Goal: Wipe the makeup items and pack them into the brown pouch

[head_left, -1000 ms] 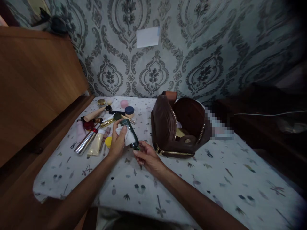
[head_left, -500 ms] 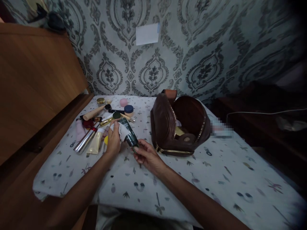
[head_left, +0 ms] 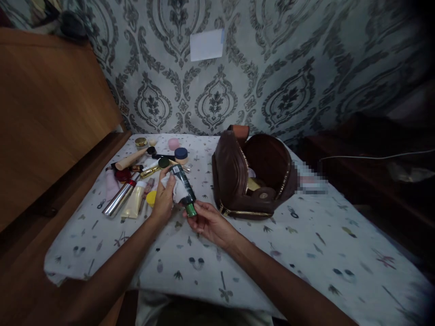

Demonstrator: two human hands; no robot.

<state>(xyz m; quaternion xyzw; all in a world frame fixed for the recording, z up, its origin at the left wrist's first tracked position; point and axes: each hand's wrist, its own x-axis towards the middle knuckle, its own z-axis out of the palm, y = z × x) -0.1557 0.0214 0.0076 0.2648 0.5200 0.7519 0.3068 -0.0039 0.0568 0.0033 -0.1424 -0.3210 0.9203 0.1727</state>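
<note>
A dark green cosmetic tube (head_left: pixel 182 183) is held between my two hands above the cloth, tilted with its green cap (head_left: pixel 190 209) toward me. My right hand (head_left: pixel 209 222) is closed on the cap end, thumb on top. My left hand (head_left: pixel 164 199) is closed on a crumpled white tissue (head_left: pixel 168 182), which lies against the tube's left side; some of its fingers are hidden behind. Close by my left hand are a yellow round item (head_left: pixel 151 198), a cream tube (head_left: pixel 133 203) and a silver tube with a red band (head_left: pixel 118 199).
A brown leather bag (head_left: pixel 231 176) stands unzipped on the right, several items inside. More cosmetics lie back left, among them a blue-lidded jar (head_left: pixel 181 155), a pink round item (head_left: pixel 173 144) and a beige tube (head_left: pixel 131 160). A wooden cabinet (head_left: pixel 50 104) borders the left side.
The tube has been turned in my hands: a white label patch now faces up, and more of the green cap shows. The camera view has shifted slightly.
</note>
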